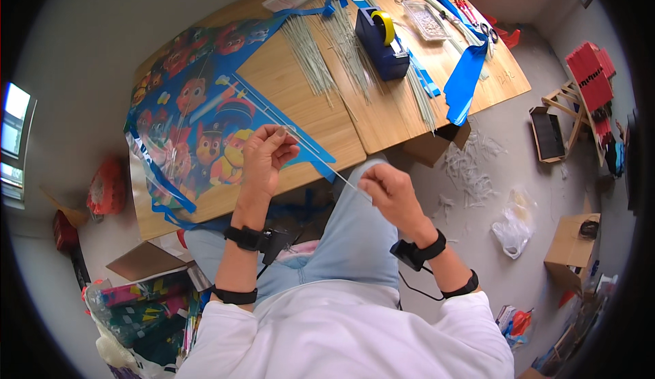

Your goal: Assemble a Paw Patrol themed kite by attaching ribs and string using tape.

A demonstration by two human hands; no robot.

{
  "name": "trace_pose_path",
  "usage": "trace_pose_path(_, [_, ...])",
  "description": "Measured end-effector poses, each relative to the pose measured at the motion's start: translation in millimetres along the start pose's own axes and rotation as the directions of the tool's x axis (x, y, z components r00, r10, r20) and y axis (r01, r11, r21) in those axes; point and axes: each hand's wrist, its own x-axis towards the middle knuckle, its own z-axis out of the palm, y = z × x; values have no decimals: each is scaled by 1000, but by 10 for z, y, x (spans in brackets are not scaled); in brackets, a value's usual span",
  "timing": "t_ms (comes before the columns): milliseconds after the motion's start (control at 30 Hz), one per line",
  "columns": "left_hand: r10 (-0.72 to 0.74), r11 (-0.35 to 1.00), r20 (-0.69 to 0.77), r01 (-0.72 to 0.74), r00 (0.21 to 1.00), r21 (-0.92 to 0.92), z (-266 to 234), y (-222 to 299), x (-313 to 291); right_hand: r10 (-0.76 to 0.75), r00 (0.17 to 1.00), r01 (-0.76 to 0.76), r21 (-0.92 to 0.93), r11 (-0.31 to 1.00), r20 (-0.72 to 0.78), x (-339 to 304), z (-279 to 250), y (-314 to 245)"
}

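Note:
My right hand (390, 191) is closed in a pinch on one end of a thin white rod (333, 169) by the table's near edge. The rod slants up and left to my left hand (268, 154), whose thumb and fingertips are pinched together at its other end. Both hands are in front of a blue kite sheet (263, 121) printed with cartoon dogs, which covers the left half of the table. Pale strips lie along the sheet's slanting right edge. A blue ribbon tail (164, 182) droops at its near left corner.
Bundles of thin rods (308, 58) lie on the wooden table (310, 116). Beside them are a tape dispenser (382, 45), a clear tray (426, 21), scissors (489, 34) and blue fabric (468, 82). White scraps (471, 171), a plastic bag (515, 222) and cardboard boxes (572, 249) are on the floor.

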Motion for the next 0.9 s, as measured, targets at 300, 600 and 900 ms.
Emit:
trace_pose_path(300, [-97, 991, -24, 99, 995, 93, -3, -46, -192, 307, 863, -286, 112, 952, -402, 2109, -1010, 856])
trace_pose_path(600, [-139, 981, -105, 152, 985, 121, -138, -114, -308, 471, 780, -461, 130, 878, -412, 2442, -845, 660])
trace_pose_path(900, [-155, 981, -55, 160, 986, 107, -18, -141, -219, 605, 737, -528, 302, 794, -303, 2859, -944, 642])
